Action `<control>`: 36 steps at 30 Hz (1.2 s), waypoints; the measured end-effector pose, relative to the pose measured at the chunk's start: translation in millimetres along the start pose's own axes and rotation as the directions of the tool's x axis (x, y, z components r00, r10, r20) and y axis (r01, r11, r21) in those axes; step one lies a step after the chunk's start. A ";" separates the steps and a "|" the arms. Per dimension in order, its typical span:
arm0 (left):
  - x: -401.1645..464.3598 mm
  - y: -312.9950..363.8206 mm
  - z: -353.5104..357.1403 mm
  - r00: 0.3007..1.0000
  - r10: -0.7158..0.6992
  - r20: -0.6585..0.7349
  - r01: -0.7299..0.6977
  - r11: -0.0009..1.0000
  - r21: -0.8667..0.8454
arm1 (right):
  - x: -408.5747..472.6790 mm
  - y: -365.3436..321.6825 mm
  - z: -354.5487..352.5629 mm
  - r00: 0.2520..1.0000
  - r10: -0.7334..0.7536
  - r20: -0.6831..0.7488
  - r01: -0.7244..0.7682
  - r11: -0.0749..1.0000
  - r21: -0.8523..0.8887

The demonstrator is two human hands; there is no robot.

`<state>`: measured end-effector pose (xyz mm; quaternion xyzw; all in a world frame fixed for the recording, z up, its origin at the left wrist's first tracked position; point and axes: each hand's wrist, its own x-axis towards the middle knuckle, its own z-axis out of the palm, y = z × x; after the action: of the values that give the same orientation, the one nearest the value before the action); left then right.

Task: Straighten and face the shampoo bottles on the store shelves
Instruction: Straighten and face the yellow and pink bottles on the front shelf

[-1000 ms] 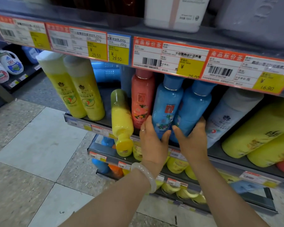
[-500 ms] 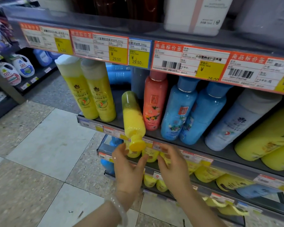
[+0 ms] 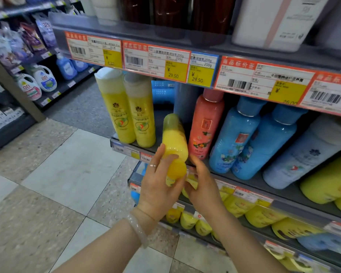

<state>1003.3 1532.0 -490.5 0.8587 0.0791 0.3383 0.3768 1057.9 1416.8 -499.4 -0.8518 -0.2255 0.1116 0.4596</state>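
Note:
A yellow shampoo bottle (image 3: 174, 137) leans forward off the middle shelf (image 3: 280, 201), its round yellow cap (image 3: 176, 170) pointing at me. My left hand (image 3: 158, 186) grips it around the neck and cap, with a ring on one finger and a pale bangle on the wrist. My right hand (image 3: 202, 184) sits just right of the cap, its fingertips touching the bottle's lower side. Two upright yellow bottles (image 3: 126, 115) stand to the left. A pink bottle (image 3: 207, 125) and two blue bottles (image 3: 236, 138) lean to the right.
A white-blue bottle (image 3: 307, 154) and lying yellow bottles (image 3: 329, 180) fill the shelf's right end. A rail of price tags (image 3: 156, 60) runs overhead. Lower shelves hold more yellow bottles (image 3: 238, 207). Detergent jugs (image 3: 41, 79) stand across the tiled aisle.
Both hands left the blue bottles, dropped below the shelf edge, then rose to the leaning yellow bottle. My left hand has taken hold of it. The view shifted left.

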 end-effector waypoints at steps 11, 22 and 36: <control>89.1 39.8 -36.4 0.940 -0.289 -0.182 0.221 0.922 -0.318 | 48.3 -64.0 -0.7 0.962 -0.167 -0.216 0.176 0.984 0.023; 97.7 6.9 -12.5 0.956 -0.244 0.165 0.292 0.861 -0.417 | 72.2 -85.5 -12.5 0.966 -0.112 -0.232 0.089 0.991 -0.104; 75.0 -27.5 -1.8 0.908 -0.368 0.202 0.416 0.850 -0.323 | 68.0 -77.2 -10.7 0.990 -0.029 -0.137 0.027 1.000 -0.014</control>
<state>1062.4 1581.8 -469.8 0.7614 0.1645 0.2048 0.5927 1099.8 1478.8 -428.0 -0.8568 -0.2060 0.0450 0.4706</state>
